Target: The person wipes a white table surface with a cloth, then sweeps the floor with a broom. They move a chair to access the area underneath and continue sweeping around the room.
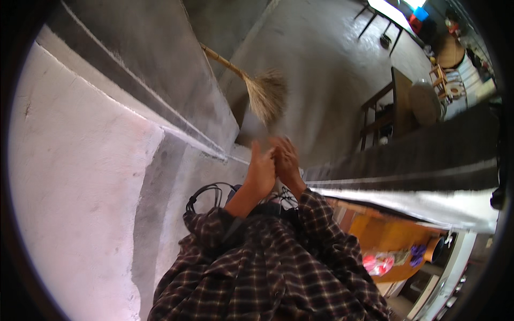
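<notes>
My left hand (261, 171) and my right hand (287, 158) are together in front of my body, touching each other. Its thumb raised, the left hand presses against the right one. Blur and overlap hide whether anything lies between the fingers. Just beyond the fingertips is a blurred grey patch that I cannot make out. A straw broom (267, 94) with a bamboo-like handle (223, 60) is ahead of the hands, and the wall corner hides the handle's far end.
A pale wall (80, 168) with a dark lower band runs along my left. To the right another wall (405, 170) divides off a room with an orange table (373, 228). A wooden bench (401, 96), a round stool-like object (424, 102) and a white-topped table (391, 14) stand farther off.
</notes>
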The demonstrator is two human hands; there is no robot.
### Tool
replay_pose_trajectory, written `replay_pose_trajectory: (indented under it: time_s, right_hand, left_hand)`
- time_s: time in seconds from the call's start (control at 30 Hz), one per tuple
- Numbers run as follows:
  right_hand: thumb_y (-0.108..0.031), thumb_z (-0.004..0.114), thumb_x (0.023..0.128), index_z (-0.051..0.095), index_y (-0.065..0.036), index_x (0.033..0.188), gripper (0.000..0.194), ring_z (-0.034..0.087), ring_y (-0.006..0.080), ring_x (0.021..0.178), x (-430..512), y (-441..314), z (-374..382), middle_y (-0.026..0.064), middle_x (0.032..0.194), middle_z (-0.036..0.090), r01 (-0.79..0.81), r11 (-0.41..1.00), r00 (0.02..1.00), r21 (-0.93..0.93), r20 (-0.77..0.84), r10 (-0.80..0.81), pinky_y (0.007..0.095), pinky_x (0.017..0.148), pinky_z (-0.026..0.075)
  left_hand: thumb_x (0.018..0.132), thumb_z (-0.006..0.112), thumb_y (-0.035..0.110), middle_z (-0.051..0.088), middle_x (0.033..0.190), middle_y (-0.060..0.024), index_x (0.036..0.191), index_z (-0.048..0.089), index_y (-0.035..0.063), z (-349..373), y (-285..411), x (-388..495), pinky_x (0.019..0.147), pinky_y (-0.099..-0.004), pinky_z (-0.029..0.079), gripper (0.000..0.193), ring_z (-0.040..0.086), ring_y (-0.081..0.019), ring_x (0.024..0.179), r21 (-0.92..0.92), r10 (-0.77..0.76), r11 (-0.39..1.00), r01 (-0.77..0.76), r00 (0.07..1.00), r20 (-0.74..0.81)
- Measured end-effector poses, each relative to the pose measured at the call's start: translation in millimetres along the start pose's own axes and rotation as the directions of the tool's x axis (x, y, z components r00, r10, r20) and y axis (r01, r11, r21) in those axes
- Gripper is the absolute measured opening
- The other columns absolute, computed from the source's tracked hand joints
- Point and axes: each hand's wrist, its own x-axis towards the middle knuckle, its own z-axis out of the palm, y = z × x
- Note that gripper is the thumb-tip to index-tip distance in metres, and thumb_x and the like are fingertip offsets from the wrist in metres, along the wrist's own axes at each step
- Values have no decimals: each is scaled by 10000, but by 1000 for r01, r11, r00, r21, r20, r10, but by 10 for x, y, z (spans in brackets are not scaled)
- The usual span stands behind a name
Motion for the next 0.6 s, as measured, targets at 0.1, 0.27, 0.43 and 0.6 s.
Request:
replay_pose_trajectory:
  time_s: [0.1,0.27,0.43,0.6]
  right_hand:
    - [-179,468,932,609,-1,1112,290,557,348,1053,112,599,49,191,1110,614,-477,871,864,115,-121,489,392,918,411]
    - [-187,492,929,653,44,943,282,648,306,745,465,1136,98,175,819,671,-520,851,854,71,13,521,335,679,492]
    - [-217,531,918,643,19,718,329,565,206,471,1383,1353,91,111,547,600,-624,772,766,120,-105,635,358,524,444]
    - [-251,537,929,639,17,667,388,611,185,590,1984,1896,-227,81,603,633,-722,669,653,177,-145,744,353,580,450]
  left_hand:
    - [939,370,562,425,1366,-110,1335,410,102,256,405,319,1033,-402,335,608,415,-270,1260,221,109,972,-74,983,-149]
    - [958,505,321,546,1190,-97,1237,477,75,84,1220,1250,851,-368,492,373,564,-229,1063,440,353,874,-206,892,-284]
    - [953,531,303,477,568,15,966,585,51,-307,2036,2318,350,-211,326,258,453,-91,411,411,345,900,-146,816,-465]
    - [960,479,404,348,504,40,881,587,94,-460,2435,2997,320,-225,214,338,301,-65,363,340,345,926,-164,734,-585]
